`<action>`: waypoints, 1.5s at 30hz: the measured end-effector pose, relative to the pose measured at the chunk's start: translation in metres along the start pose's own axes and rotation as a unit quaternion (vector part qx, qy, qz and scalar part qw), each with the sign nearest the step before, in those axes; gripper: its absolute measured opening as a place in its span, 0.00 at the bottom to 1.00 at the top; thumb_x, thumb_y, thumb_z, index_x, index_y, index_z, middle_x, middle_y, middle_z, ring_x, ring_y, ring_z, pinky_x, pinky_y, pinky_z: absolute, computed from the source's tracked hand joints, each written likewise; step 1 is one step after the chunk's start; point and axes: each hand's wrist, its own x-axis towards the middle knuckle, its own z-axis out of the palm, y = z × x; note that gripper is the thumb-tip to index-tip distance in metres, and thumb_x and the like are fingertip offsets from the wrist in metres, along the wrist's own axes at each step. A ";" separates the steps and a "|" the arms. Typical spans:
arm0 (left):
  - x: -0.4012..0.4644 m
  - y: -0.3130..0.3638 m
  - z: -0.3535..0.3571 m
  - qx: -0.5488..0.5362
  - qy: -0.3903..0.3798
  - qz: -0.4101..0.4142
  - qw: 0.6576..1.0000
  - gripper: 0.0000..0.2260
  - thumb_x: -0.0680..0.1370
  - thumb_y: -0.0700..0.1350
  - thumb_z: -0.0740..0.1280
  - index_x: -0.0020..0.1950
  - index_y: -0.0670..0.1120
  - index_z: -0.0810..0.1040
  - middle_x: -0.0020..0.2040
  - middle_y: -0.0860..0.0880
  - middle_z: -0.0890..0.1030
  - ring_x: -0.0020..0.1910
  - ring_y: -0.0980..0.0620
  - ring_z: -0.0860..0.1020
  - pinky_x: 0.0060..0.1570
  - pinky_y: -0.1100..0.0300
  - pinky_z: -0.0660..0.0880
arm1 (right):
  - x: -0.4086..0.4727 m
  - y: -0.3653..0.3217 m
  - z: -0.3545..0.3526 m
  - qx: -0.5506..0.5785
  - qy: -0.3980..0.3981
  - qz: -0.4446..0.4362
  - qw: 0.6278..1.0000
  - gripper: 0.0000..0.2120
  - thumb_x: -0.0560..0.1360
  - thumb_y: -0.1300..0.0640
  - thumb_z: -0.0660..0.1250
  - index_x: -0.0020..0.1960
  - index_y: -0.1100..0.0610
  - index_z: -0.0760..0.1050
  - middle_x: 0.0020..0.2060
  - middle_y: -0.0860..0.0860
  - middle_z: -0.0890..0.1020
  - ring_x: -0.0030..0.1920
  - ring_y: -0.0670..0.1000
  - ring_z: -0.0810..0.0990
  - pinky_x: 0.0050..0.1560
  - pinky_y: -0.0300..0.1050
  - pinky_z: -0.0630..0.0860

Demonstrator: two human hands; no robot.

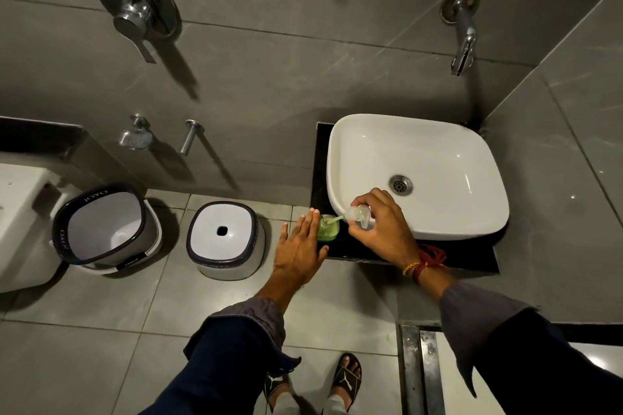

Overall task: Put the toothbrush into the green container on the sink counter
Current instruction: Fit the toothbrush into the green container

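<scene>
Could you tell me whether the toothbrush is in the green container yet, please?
Partly in. The toothbrush slants with its lower end inside the green container, while the right hand holds its upper end.

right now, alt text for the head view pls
A right hand lowers a toothbrush into a green container on the black counter beside a white sink; the open left hand rests beside the container.

toothbrush (335, 220) handle hidden by right hand (381, 229)
</scene>
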 end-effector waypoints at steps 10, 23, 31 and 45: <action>-0.003 0.003 0.000 -0.009 0.013 0.011 1.000 0.35 0.84 0.60 0.54 0.82 0.47 0.39 0.84 0.48 0.43 0.82 0.48 0.45 0.80 0.41 0.47 | 0.017 0.006 0.044 -0.103 -0.072 0.002 0.992 0.12 0.73 0.55 0.71 0.54 0.57 0.77 0.49 0.52 0.78 0.53 0.52 0.75 0.49 0.45 0.78; 0.001 0.001 0.008 0.005 0.002 0.006 1.000 0.36 0.84 0.62 0.53 0.82 0.47 0.38 0.83 0.48 0.41 0.82 0.47 0.44 0.79 0.41 0.46 | 0.021 0.006 0.070 -0.174 -0.141 -0.027 0.974 0.21 0.74 0.58 0.71 0.66 0.56 0.73 0.59 0.53 0.76 0.59 0.54 0.75 0.53 0.48 0.81; 0.005 0.002 0.009 0.017 -0.002 0.005 1.000 0.33 0.84 0.60 0.54 0.83 0.47 0.44 0.83 0.47 0.41 0.82 0.47 0.45 0.79 0.39 0.48 | 0.039 0.006 0.075 -0.201 -0.184 -0.026 0.962 0.17 0.80 0.53 0.67 0.64 0.61 0.73 0.61 0.56 0.75 0.57 0.55 0.79 0.54 0.45 0.78; 0.004 0.001 0.010 0.023 0.006 0.001 1.000 0.35 0.84 0.60 0.54 0.82 0.46 0.39 0.83 0.47 0.42 0.82 0.47 0.45 0.79 0.40 0.48 | 0.026 -0.002 0.083 -0.133 -0.078 0.101 0.983 0.15 0.75 0.53 0.70 0.55 0.63 0.78 0.51 0.58 0.80 0.48 0.57 0.82 0.43 0.41 0.72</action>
